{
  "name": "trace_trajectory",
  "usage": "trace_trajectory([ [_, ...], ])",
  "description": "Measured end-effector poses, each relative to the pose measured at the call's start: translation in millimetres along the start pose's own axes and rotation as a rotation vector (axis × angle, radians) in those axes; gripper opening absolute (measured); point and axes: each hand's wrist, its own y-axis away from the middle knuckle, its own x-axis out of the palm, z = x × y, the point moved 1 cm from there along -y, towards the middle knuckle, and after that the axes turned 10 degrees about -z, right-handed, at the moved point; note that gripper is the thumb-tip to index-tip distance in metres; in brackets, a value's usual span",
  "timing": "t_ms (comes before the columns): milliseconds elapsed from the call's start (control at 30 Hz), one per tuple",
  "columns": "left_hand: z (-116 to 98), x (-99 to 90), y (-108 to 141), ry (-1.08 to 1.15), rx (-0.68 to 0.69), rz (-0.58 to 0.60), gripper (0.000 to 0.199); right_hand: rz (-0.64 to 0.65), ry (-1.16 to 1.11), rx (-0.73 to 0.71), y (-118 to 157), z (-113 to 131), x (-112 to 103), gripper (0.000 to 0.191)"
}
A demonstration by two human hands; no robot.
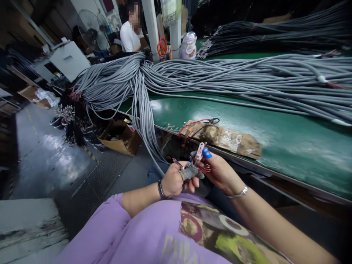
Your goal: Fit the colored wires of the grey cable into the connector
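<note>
My left hand (174, 179), with grey covers on some fingers, is closed on a bundle of thin coloured wires (204, 169) that fan out past the fingers. My right hand (221, 172), a blue cover on its thumb, pinches a small pale pink connector (200, 151) just above those wires. A green wire seems to run down from the connector toward my left fingers. Both hands are close together in front of my body, near the table edge. Grey cables (145, 110) hang off the table beside my left hand.
A taped cardboard piece (233, 141) with red and black leads lies on the green table (288, 154). Long grey cables (220, 75) stretch across it, black cables (275, 35) behind. A cardboard box (121, 139) stands below at left. A person (129, 36) sits beyond.
</note>
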Motion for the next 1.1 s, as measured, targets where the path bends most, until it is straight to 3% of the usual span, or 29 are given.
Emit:
trace_trajectory([
  [67, -1.6, 1.8, -1.7, 0.015, 0.027, -0.004, 0.047, -0.155, 0.134, -0.169, 0.8, -0.8, -0.2, 0.044],
  [133, -2.3, 3.3, -3.5, 0.026, 0.038, -0.010, 0.046, -0.230, 0.227, -0.254, 0.6, -1.7, -0.1, 0.049],
  [233, -1.7, 4.8, -5.7, 0.018, 0.023, -0.030, 0.048, -0.147, 0.106, -0.134, -3.1, -3.1, 3.5, 0.056],
  [367, 0.6, 5.4, -7.2, -0.001, 0.012, -0.032, 0.049, -0.078, -0.134, 0.059, -8.6, -3.4, 8.9, 0.052],
  [833, 6.6, -1.4, -1.3, 0.014, 0.016, -0.019, 0.044, -0.028, -0.294, 0.180, -3.9, -2.2, 7.2, 0.053],
  [933, 3.5, -5.4, 0.2, 0.048, -0.044, 0.033, 0.042, -0.043, -0.297, 0.199, -3.2, 1.4, 6.9, 0.044],
  [1100, -6.9, -7.7, -5.6, 0.203, -0.223, 0.175, 0.035, -0.069, -0.294, 0.099, -5.0, 1.5, 6.4, 0.032],
])
